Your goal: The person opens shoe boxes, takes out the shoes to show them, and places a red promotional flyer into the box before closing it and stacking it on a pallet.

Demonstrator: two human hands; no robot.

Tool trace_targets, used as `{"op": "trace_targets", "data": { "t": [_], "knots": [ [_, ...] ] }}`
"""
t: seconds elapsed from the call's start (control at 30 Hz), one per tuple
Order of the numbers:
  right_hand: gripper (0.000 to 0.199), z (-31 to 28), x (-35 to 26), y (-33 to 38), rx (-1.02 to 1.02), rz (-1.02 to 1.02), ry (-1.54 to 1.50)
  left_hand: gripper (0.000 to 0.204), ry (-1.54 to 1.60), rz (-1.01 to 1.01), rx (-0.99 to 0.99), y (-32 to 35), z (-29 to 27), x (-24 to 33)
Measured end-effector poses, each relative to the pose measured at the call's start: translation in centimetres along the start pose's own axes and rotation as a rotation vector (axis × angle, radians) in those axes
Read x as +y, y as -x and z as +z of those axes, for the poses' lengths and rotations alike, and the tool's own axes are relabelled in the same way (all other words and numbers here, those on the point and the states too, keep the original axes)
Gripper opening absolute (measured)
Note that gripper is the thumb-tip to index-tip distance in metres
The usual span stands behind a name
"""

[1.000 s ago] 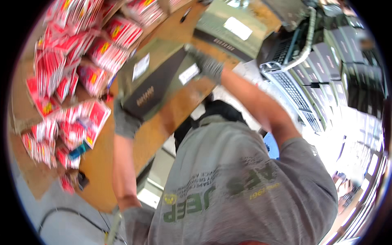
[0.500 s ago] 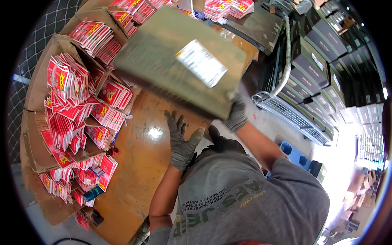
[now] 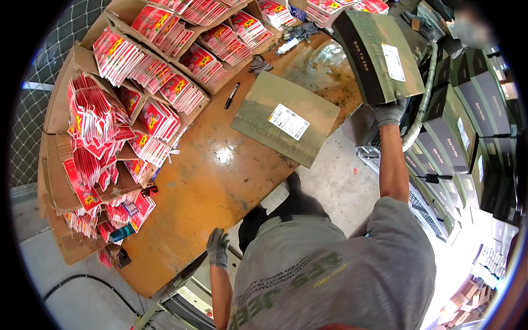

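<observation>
My right hand (image 3: 389, 111), in a grey glove, grips the near edge of a dark green cardboard box (image 3: 369, 58) at the far right of the table. Part of its grip is hidden beneath the box, which bears a white label on top. A second green box (image 3: 258, 110) with a similar label lies flat on the brown table (image 3: 181, 220), its near corner reaching past the table edge. My left hand (image 3: 218, 247), also gloved, is at the near table edge with loosely bent fingers and nothing in them.
Cardboard bins (image 3: 192, 91) of red packets (image 3: 159, 118) line the table's left and far sides. A black marker (image 3: 232, 95), a white tube (image 3: 287, 46) and a grey glove (image 3: 259, 65) lie on the table. Dark boxes (image 3: 440, 132) are stacked right, behind a cart's metal rail (image 3: 426, 104).
My right hand has swung right and away from me with a box. My left hand has drawn back toward me. A green box on the table, hidden or absent from sight before, now shows.
</observation>
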State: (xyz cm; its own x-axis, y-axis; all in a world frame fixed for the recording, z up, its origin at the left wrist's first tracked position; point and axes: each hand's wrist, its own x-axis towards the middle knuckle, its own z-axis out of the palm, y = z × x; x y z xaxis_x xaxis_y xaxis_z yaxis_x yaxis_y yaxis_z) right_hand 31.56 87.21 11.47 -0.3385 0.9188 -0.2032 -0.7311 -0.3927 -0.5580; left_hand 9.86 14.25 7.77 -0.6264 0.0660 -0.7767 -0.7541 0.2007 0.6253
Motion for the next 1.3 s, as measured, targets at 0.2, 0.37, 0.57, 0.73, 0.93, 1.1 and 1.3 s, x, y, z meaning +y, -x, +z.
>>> {"op": "trace_targets", "data": {
  "t": [0.2, 0.37, 0.57, 0.73, 0.93, 1.1, 1.3],
  "knots": [
    [0.072, -4.9, 0.0, -5.0, 0.045, -0.089, 0.048, 0.035, -0.069, -0.184, 0.256, 3.7, -3.8, -3.6],
    [0.065, -13.2, 1.6, -11.7, 0.405, -0.186, 0.334, 0.039, -0.136, -0.173, 0.171, 4.8, -1.9, -3.2],
    [0.087, -10.3, 7.3, -7.2, 0.828, -0.225, 0.591, 0.055, -0.174, -0.135, 0.121, 6.4, 1.3, -1.6],
    [0.049, -12.1, 14.5, -2.4, 0.186, -0.079, 0.816, 0.054, -0.311, -0.107, 0.074, 4.6, 2.2, -1.1],
    [0.04, -6.8, 17.1, 2.9, -0.342, 0.343, 1.296, 0.064, -0.33, -0.025, -0.102, -0.2, 2.3, -1.6],
    [0.059, -3.3, 21.4, 13.8, -0.657, 0.451, 1.002, 0.081, -0.329, 0.29, -0.28, -7.1, 8.6, 0.4],
    [0.051, -3.7, 30.1, 21.2, -0.78, 0.413, 1.413, 0.079, -0.113, 0.331, -0.265, -9.9, 8.8, -0.5]
  ]
}}
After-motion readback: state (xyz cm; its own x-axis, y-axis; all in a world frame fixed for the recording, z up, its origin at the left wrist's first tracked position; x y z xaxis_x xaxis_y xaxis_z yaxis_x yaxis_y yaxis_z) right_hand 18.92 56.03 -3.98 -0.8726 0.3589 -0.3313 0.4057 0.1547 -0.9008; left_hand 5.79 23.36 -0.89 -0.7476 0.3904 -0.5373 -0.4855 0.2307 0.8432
